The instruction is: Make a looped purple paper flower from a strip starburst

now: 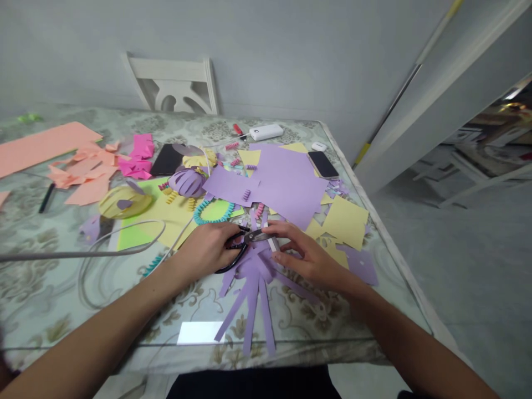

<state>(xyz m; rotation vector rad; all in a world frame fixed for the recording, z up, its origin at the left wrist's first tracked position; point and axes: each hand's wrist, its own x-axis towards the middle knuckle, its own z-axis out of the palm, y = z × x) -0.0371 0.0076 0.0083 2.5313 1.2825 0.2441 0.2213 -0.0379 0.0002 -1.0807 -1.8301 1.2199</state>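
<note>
My left hand point(208, 246) is closed round the black handles of a pair of scissors point(251, 237), whose blades point to the right. Between the fingertips of my right hand point(305, 252) is a small white strip point(272, 243), right at the blade tips; whether the blades touch it I cannot tell. Under both hands lies a fan of purple paper strips point(252, 299), spread toward the near table edge. A ring of turquoise coil point(197, 213) lies just beyond my left hand, and a large purple paper sheet point(286, 185) lies beyond my right.
A white cable point(124, 254) loops across the left side. Yellow paper pieces point(344, 221), a phone point(323, 164), a white power bank point(266, 132), a yellow paper ball point(124, 202) and orange paper scraps point(85, 166) lie about. A chair point(172, 69) stands behind the table.
</note>
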